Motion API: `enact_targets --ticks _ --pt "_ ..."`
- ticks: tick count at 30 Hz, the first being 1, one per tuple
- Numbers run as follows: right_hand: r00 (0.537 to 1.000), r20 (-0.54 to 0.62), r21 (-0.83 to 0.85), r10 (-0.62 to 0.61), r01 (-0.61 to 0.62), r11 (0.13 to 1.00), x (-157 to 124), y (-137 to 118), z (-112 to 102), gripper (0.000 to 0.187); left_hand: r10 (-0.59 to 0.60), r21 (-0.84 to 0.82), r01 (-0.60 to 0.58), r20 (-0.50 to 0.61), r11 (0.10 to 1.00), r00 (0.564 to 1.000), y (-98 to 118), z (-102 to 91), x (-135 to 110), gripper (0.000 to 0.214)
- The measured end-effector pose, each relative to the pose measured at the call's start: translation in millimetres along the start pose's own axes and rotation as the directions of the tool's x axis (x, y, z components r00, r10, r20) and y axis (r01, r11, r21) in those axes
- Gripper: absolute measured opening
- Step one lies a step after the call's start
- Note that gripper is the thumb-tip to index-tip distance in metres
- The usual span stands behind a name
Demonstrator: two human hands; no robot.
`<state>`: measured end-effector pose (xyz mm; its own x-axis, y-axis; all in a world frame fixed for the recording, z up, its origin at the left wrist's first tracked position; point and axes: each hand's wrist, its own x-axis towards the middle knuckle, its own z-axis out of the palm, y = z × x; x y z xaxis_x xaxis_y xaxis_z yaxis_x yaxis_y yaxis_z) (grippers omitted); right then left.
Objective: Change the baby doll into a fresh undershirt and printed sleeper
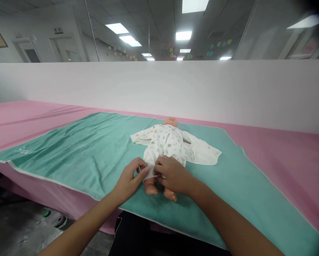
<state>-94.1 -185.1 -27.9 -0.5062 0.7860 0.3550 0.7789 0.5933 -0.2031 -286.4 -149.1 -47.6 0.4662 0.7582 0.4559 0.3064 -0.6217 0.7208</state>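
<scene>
A baby doll (171, 122) lies on its back on a green towel (76, 149), its feet pointing toward me. White printed baby clothes (168, 140) cover its body and upper legs, with the sleeves spread to both sides. At the lower edge of the leg on the left, my left hand (131, 177) pinches the cloth between thumb and fingers. My right hand (172, 174) is closed on the same hem from the other side, its fingertips partly hidden. Below the cloth both bare doll feet (151, 187) show.
Pink cloth (290, 153) covers the surface under the towel. A low white wall (159, 85) runs along the back, with a mirror or glass panel (165, 32) above it. My dark-clothed legs (133, 234) are at the front edge; a green-capped bottle (51, 215) is on the floor at left.
</scene>
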Motion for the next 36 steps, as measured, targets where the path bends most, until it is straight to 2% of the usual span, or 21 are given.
enact_targets --ticks 3,5,7,9,12,14,17,19,21,25,27,30,33,36 --pt "0.991 -0.024 0.216 0.131 -0.123 0.969 1 3 5 0.005 -0.027 0.021 0.026 0.027 0.999 0.999 8 1.9 -16 0.014" --pt "0.970 -0.025 0.438 0.241 -0.206 0.875 2 5 4 0.005 -0.058 0.061 0.057 0.006 0.996 0.998 11 6.9 -18 0.014" --pt "0.955 0.005 0.626 0.297 -0.235 0.743 2 6 2 0.004 -0.097 0.112 0.100 -0.034 0.989 0.995 11 13.0 -15 0.014" --pt "0.954 0.046 0.745 0.296 -0.230 0.626 3 6 1 0.009 -0.124 0.171 0.134 -0.066 0.976 0.990 10 18.5 -10 0.011" --pt "0.962 0.078 0.827 0.263 -0.210 0.522 4 6 3 0.015 -0.086 0.337 0.104 -0.067 0.936 0.994 12 24.2 -3 0.009" --pt "0.968 0.098 0.857 0.232 -0.200 0.474 5 7 4 0.018 -0.028 0.488 0.048 -0.048 0.871 0.998 14 26.2 1 0.008" --pt "0.970 0.136 0.881 0.201 -0.211 0.425 4 9 2 0.022 0.066 0.682 -0.050 0.002 0.729 0.998 17 27.4 4 0.007" --pt "0.970 0.148 0.877 0.195 -0.219 0.428 4 9 -1 0.022 0.109 0.746 -0.102 0.040 0.658 0.993 18 27.0 4 0.008" --pt "0.970 0.155 0.847 0.185 -0.227 0.480 3 7 -3 0.021 0.122 0.756 -0.121 0.055 0.644 0.991 18 25.1 3 0.010" --pt "0.971 0.157 0.657 0.179 -0.238 0.716 2 0 -6 0.017 0.091 0.738 -0.101 0.054 0.668 0.994 20 18.0 -5 0.013" --pt "0.979 0.128 0.581 0.158 -0.203 0.788 2 -3 -7 0.009 0.096 0.740 -0.123 0.079 0.661 0.992 22 14.2 -13 0.015" --pt "0.987 0.129 0.571 0.100 -0.156 0.806 0 -2 -10 0.004 0.164 0.738 -0.207 0.131 0.642 0.978 24 9.7 -26 0.023" --pt "0.975 0.218 0.597 0.046 -0.171 0.784 -1 2 -12 0.004 0.253 0.748 -0.288 0.164 0.598 0.953 22 6.7 -35 0.028" --pt "0.964 0.264 0.614 0.016 -0.181 0.768 -2 5 -13 0.009 0.315 0.771 -0.320 0.164 0.550 0.935 18 5.0 -38 0.027"
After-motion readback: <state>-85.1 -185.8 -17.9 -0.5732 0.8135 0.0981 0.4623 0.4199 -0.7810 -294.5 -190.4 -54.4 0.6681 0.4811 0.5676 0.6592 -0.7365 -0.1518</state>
